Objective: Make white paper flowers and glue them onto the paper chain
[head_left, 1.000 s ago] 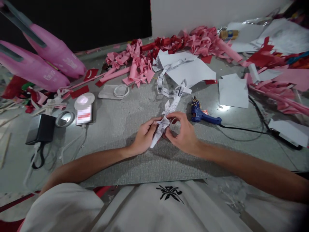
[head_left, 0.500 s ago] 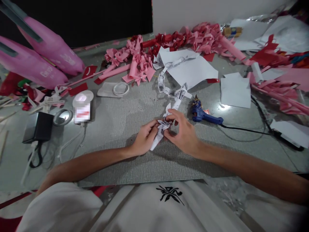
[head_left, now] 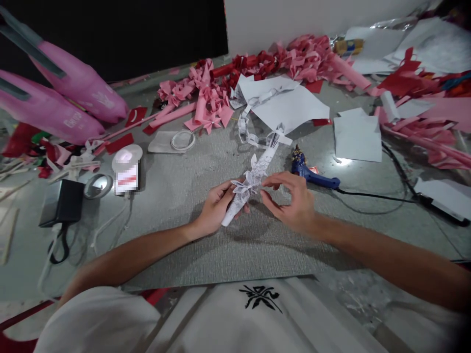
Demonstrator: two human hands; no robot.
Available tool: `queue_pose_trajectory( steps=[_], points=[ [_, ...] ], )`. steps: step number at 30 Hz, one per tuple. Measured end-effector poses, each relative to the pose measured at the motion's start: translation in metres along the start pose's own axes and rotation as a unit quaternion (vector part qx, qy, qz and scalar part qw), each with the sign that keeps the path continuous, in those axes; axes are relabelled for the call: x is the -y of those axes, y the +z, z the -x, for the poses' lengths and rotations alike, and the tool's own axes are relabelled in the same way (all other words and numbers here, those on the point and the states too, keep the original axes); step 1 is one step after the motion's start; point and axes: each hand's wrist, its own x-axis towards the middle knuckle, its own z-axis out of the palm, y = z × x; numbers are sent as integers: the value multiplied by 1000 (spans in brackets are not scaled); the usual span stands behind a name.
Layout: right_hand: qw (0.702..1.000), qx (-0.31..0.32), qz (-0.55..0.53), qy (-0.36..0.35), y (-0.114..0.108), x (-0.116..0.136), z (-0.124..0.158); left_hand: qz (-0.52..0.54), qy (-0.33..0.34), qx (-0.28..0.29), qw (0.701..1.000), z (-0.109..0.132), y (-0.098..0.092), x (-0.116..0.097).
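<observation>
My left hand (head_left: 216, 210) is closed around a white printed paper tube (head_left: 231, 214), which slants from the lower left to the upper right. A folded paper flower (head_left: 246, 187) sits on the tube's side, with more pointed paper petals further up. My right hand (head_left: 292, 198) is beside the flower, its thumb and index finger curved and apart; nothing shows between them. Whether a fingertip touches a petal I cannot tell. From the tube's far end, a printed paper chain (head_left: 246, 128) runs back towards white sheets.
A blue glue gun (head_left: 312, 175) lies right of my hands, its cord trailing rightward. White paper (head_left: 358, 137) lies behind it. Pink and red paper pieces (head_left: 211, 98) line the back. At left are a phone (head_left: 127, 179), a black adapter (head_left: 62, 202), tape (head_left: 98, 186) and pink bottles (head_left: 79, 78).
My right hand has drawn back to the right from the flower, its thumb and finger apart. More of the tube and flower now shows, and my left hand still holds the tube.
</observation>
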Motion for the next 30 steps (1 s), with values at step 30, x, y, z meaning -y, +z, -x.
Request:
queue_pose_trajectory(
  steps=[30],
  points=[
    [990, 13, 43, -135, 2, 1, 1, -103, 62, 11, 993, 12, 3, 1]
  ],
)
